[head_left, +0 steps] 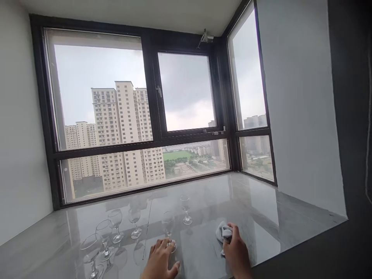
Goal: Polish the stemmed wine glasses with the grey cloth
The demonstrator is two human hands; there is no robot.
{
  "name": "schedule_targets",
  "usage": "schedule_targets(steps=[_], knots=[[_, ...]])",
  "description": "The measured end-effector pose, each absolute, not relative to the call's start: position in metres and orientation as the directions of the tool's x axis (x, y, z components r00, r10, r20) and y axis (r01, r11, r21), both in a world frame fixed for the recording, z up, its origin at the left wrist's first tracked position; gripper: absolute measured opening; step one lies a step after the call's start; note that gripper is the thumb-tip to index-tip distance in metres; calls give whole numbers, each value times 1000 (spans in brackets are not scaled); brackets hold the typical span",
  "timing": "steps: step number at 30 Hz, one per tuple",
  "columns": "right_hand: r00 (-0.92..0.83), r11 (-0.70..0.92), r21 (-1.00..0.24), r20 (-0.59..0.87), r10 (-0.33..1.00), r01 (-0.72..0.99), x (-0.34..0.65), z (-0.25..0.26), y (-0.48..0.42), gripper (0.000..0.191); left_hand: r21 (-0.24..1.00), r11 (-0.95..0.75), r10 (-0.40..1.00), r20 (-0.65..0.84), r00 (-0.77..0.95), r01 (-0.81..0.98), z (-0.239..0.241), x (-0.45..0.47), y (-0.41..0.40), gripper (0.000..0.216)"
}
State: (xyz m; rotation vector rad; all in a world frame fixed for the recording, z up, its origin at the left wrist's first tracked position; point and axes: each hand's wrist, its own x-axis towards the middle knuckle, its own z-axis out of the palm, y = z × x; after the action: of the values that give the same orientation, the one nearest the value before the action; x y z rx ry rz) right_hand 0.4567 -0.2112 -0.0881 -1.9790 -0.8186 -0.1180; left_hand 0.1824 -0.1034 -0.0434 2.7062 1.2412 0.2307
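Observation:
Several clear stemmed glasses stand on a glossy grey stone sill. My left hand rests at the foot of one wine glass, fingers curled around its base. My right hand presses down on a small grey cloth bunched on the sill. A smaller glass stands just beyond, between my two hands. Further left are three more glasses, the nearest one by the front edge.
A large black-framed bay window runs behind the sill, looking out on tall apartment blocks. White walls close in at left and right. A dark wall edge borders the right side.

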Motion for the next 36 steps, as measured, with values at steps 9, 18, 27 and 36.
schedule_targets(steps=[9,18,27,36], knots=[[759,-312,-742,385,525,593,460,-93,-210,38,122,-400,910,174,377,908,-43,91,-82,60],[768,-288,-769,375,519,570,458,-90,-212,39,107,-243,966,115,230,964,-52,85,-57,65],[772,-328,-748,369,518,577,454,-83,-215,41,180,-373,920,-55,387,910,-59,174,-123,65],[768,-329,-722,432,473,609,453,-87,-214,35,276,-588,797,41,602,760,-40,300,-74,67]])
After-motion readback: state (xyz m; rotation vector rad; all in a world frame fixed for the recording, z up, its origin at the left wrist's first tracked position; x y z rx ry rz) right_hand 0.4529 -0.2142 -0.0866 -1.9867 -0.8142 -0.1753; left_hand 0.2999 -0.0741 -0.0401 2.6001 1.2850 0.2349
